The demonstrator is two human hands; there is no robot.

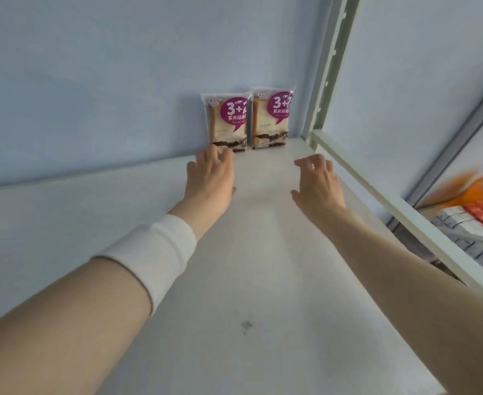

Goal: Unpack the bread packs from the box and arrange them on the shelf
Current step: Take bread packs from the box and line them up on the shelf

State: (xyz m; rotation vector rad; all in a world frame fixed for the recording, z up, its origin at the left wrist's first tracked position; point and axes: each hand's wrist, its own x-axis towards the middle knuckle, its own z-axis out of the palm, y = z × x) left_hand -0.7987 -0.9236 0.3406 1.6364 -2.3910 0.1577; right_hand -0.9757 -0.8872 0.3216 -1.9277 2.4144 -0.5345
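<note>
Two clear bread packs with purple "3+2" labels stand upright side by side against the blue back wall, at the far right corner of the white shelf [248,266]: the left pack [225,121] and the right pack [271,116]. My left hand [210,173] reaches to the foot of the left pack, fingers curled at its bottom edge; whether they touch it is unclear. My right hand [318,178] hovers over the shelf a little in front of the right pack, fingers spread, holding nothing. The box is out of view.
A pale green upright post [327,67] and the shelf's right rim [377,189] bound the shelf on the right. Beyond it, a neighbouring grey-framed shelf holds rows of grey and red boxes [474,232] and an orange packet [482,186].
</note>
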